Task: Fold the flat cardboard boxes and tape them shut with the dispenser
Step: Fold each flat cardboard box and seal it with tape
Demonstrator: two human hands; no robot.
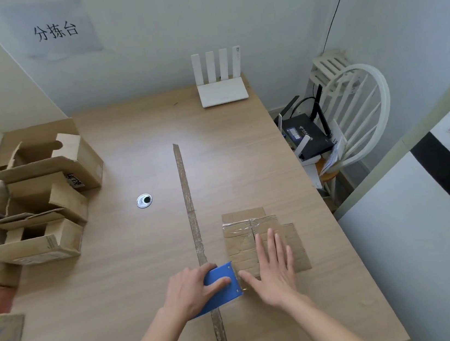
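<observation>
Your left hand (190,288) grips the blue tape dispenser (222,287) at the near edge of the flat cardboard box (264,239), and your right hand (274,271) presses flat on this box with straight, spread fingers. The box lies on the wooden table (149,254), just right of a long strip (195,225). Farther left is a pile of open boxes (39,200), and a white router (221,85) stands at the far edge.

- Your flattened box (264,239) is lying on the table (133,268), right of the tape strip (193,217).
- Your dispenser (222,288) is sitting just left of it.
- Folded boxes (36,201) are piling far left.
- The router (221,85) is standing behind.
</observation>
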